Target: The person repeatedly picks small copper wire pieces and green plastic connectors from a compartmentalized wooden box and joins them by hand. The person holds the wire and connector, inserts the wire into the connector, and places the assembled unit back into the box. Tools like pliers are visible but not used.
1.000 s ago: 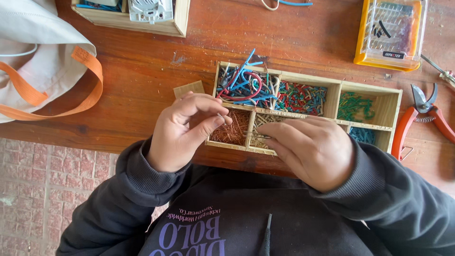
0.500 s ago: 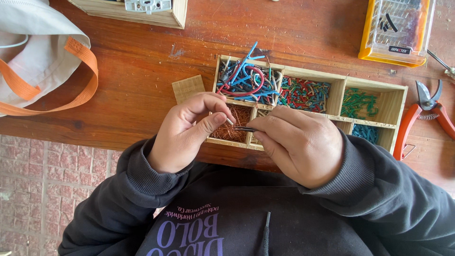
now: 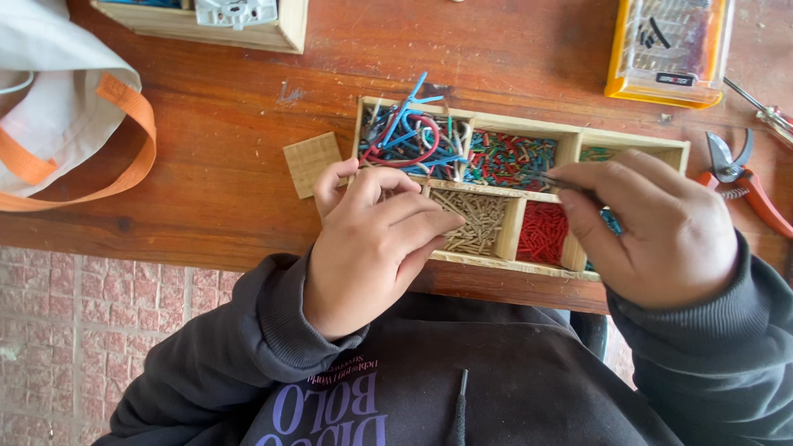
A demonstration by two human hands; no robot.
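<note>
The right hand (image 3: 652,235) is pinching a thin dark pin (image 3: 570,183) over the divided tray (image 3: 512,124) at the tabletop's near edge, the left hand (image 3: 372,244) is resting curled on the tray's near-left compartments, holding nothing visible; best keeping the pinch firm and low.

On the wooden surface (image 3: 231,157), a small square wooden tile (image 3: 311,163) serves as landmark. Left of it lies a white bag with orange straps (image 3: 58,116); far right, red-handled cutters (image 3: 743,186); up right, a yellow-edged clear case (image 3: 669,49).
</note>
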